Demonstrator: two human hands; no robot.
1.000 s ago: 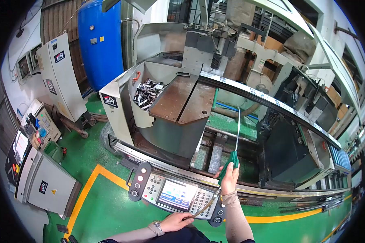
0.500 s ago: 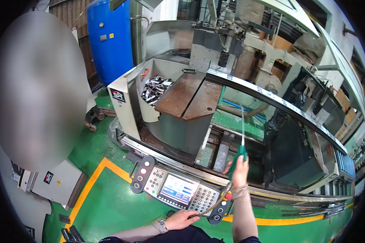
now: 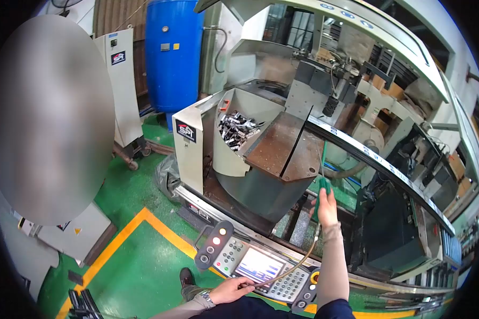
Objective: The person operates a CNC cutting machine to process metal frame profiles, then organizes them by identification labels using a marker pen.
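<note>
My right hand (image 3: 328, 212) is wrapped around a green air blow gun (image 3: 324, 185), held out over the machine bed. Its thin nozzle points up and away, near the right edge of the brown metal saw table (image 3: 266, 143). A brownish air hose (image 3: 301, 262) hangs from the gun's lower end and curves across the control panel (image 3: 261, 264). Low in the view, my left hand (image 3: 231, 291) is closed around that hose, just in front of the panel.
A long dark profile bar (image 3: 380, 160) runs from the table to the right. Metal offcuts (image 3: 238, 130) fill a bin left of the table. A blue tank (image 3: 174, 58) stands behind, and a blurred patch covers the far left. Dark bars (image 3: 85, 304) lie at lower left.
The view has swung left, so the machine sits farther right in it. My right hand has brought the blow gun closer to the saw table. My left hand keeps hold of the hose.
</note>
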